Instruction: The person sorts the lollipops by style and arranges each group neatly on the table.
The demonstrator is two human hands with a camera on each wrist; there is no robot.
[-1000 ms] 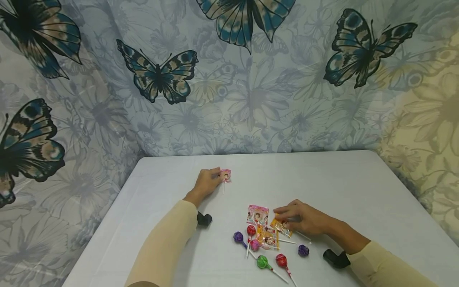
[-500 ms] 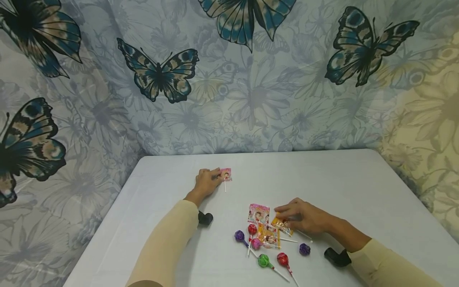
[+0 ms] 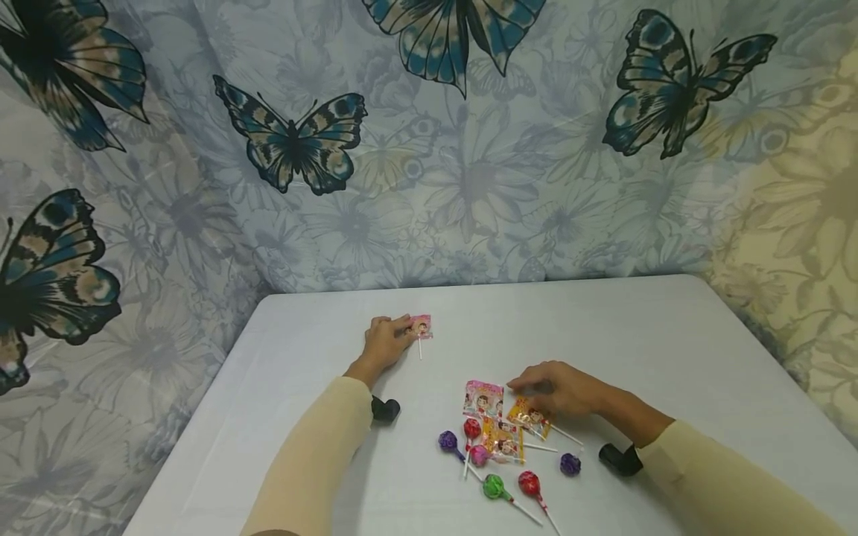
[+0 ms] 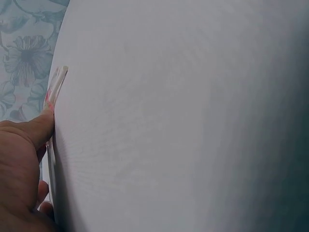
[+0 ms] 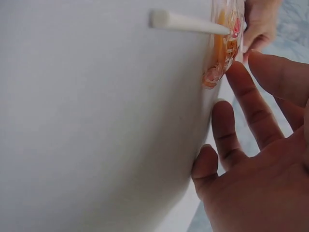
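Observation:
Far back on the white table, my left hand (image 3: pixel 387 340) holds a lollipop in a pink wrapper (image 3: pixel 422 326), its white stick pointing toward me. In the left wrist view the thumb (image 4: pixel 41 126) lies against that wrapper; the other fingers are mostly hidden. My right hand (image 3: pixel 563 388) hovers with loosely bent fingers at the far side of an orange-wrapped lollipop (image 3: pixel 528 418). The right wrist view shows the orange wrapper (image 5: pixel 223 48) beside the fingertips, not gripped. Close by lie another orange-wrapped lollipop (image 3: pixel 503 441) and a pink-wrapped one (image 3: pixel 482 400).
Nearer me lie round lollipops: purple (image 3: pixel 447 441), red (image 3: pixel 472 428), pink (image 3: pixel 479 455), green (image 3: pixel 493 486), another red (image 3: pixel 529 483) and another purple (image 3: pixel 570 465). A butterfly-print cloth (image 3: pixel 469 193) hangs behind the table (image 3: pixel 322 320).
My right hand has lifted slightly away from the orange-wrapped lollipop, leaving more of it visible. The left hand stays with the pink-wrapped lollipop.

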